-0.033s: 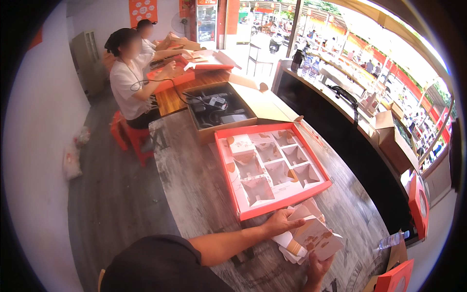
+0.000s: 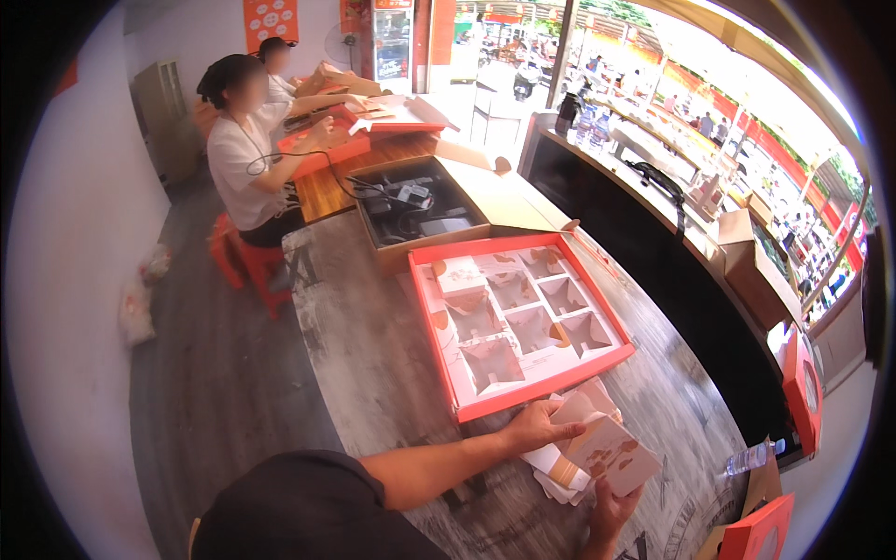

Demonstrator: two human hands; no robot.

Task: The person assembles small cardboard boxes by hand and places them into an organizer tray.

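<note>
Both my hands are on a small white folding carton [image 2: 611, 455] with brown print, held above the near part of the table. My left hand [image 2: 543, 427] pinches its upper left side, thumb on top. At the lower right edge, my right hand [image 2: 613, 509] grips the same carton. Several flat, unfolded carton pieces [image 2: 563, 478] lie beneath and beside it. Just beyond stands a shallow red gift box [image 2: 523, 397] with a white printed insert. Open square compartments fill the insert, and one white carton [image 2: 459, 276] sits at its far left.
Behind the red box, an open cardboard box [image 2: 425, 241] holds cables and dark devices. A water bottle [image 2: 754, 457] and a red box lid [image 2: 758, 530] are at the right. Two people, the nearer in a white shirt [image 2: 238, 168], handle red boxes at the far left.
The carton has tilted slightly in my hands, and its right edge looks flatter. Both hands keep their hold. The whole view has shifted a little.
</note>
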